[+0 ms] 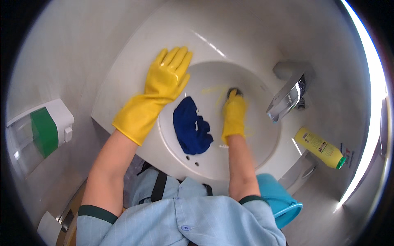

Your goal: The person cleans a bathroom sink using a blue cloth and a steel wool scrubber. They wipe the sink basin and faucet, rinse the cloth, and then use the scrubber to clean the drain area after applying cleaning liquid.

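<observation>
My left hand [167, 78], in a yellow rubber glove, lies flat on the pale counter at the far left of the sink basin, fingers stretched out. Gloved in yellow as well, my right hand [235, 112] reaches into the white sink basin [262, 139]. Its fingers press on a small dark grey scouring pad [234, 90], mostly covered by the glove. Yellow streaks of liquid [213, 89] mark the basin around it. Between my hands a crumpled dark blue cloth [189, 127] rests on the basin's left side, above the overflow holes.
A chrome faucet [289, 96] juts over the basin's right side. Right of the basin, a yellow bottle [320, 147] with a green cap lies on its side. Below hangs or stands a turquoise bucket [277, 197]. On the left wall is a white and green dispenser [45, 129].
</observation>
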`<state>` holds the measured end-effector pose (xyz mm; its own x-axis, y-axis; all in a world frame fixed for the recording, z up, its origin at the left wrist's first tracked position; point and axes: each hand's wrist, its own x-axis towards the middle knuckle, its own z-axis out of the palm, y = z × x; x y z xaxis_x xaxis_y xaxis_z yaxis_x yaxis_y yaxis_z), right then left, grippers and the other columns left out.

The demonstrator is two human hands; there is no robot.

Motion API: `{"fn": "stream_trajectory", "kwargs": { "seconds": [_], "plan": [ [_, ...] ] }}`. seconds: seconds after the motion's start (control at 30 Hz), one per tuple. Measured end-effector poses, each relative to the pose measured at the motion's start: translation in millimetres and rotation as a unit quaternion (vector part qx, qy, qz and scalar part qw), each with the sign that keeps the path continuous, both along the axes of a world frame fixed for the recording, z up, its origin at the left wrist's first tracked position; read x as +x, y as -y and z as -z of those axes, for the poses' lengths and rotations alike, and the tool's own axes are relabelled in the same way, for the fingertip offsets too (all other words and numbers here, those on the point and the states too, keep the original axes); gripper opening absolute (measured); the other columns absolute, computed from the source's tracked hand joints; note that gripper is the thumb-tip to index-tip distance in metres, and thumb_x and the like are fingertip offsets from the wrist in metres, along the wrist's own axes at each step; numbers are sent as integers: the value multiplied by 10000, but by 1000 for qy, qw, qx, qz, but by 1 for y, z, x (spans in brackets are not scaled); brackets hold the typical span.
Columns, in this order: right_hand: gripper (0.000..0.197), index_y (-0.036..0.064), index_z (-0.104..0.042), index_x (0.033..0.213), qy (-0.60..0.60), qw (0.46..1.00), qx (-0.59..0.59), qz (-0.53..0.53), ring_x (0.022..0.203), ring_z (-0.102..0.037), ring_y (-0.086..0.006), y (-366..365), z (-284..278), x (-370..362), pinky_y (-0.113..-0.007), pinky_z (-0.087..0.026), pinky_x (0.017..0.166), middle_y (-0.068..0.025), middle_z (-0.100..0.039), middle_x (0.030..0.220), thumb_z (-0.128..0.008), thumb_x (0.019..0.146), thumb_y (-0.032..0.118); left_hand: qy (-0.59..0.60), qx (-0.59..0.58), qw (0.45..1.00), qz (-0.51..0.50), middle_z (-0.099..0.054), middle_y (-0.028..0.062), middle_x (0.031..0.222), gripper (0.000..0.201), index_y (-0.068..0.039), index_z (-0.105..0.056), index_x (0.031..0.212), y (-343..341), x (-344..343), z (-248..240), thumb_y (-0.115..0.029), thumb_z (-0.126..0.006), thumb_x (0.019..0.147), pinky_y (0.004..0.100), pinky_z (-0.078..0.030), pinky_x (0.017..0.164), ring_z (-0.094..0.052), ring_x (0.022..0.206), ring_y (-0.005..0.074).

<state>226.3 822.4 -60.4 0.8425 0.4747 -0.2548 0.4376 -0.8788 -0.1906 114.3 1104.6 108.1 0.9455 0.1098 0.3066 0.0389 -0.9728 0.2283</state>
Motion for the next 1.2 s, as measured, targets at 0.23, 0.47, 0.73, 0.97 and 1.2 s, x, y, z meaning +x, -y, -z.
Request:
{"fn": "stream_trajectory", "kwargs": {
  "seconds": [0.23, 0.47, 0.73, 0.97, 1.2],
  "plan": [
    [384, 5, -638, 1361, 14, 999, 18, -34, 1021, -698, -462, 6, -4, 9, -568, -547, 881, -263, -724, 1180, -551, 1011, 135, 7, -11, 1000, 1, -632, 233, 1422, 602, 16, -640, 1378, 1, 6, -2, -168, -777, 822, 558, -447, 1134, -597, 1309, 414],
    [422, 93, -672, 1363, 101, 978, -45, -176, 1000, -707, -386, 20, -14, 26, -523, -540, 860, -175, -741, 1112, -568, 958, 145, 14, -5, 1000, 5, -637, 232, 1410, 605, 20, -638, 1379, 4, 13, 3, -166, -781, 821, 549, -453, 1128, -598, 1306, 412],
    [468, 135, -739, 1318, 91, 986, -52, -127, 954, -667, -399, 59, -15, 35, -526, -530, 891, -168, -721, 1034, -642, 864, 82, 14, -13, 1000, 3, -636, 236, 1407, 592, 27, -634, 1382, 0, 11, 1, -164, -760, 836, 546, -448, 1133, -594, 1301, 425],
    [413, 85, -744, 1264, 46, 995, -50, -80, 990, -659, -423, 47, -33, 21, -520, -528, 918, -190, -721, 1038, -624, 869, 58, 21, -16, 1000, 5, -636, 238, 1406, 600, 30, -636, 1377, -4, 7, 4, -173, -762, 826, 544, -447, 1130, -601, 1287, 413],
    [361, 83, -742, 1211, 74, 995, 38, -48, 1000, -694, -425, 19, -11, 32, -540, -543, 882, -207, -739, 1042, -655, 862, 112, 24, -15, 1000, 11, -636, 234, 1408, 597, 27, -643, 1370, -2, 11, 3, -174, -768, 821, 543, -450, 1126, -601, 1288, 411]
  ]
}}
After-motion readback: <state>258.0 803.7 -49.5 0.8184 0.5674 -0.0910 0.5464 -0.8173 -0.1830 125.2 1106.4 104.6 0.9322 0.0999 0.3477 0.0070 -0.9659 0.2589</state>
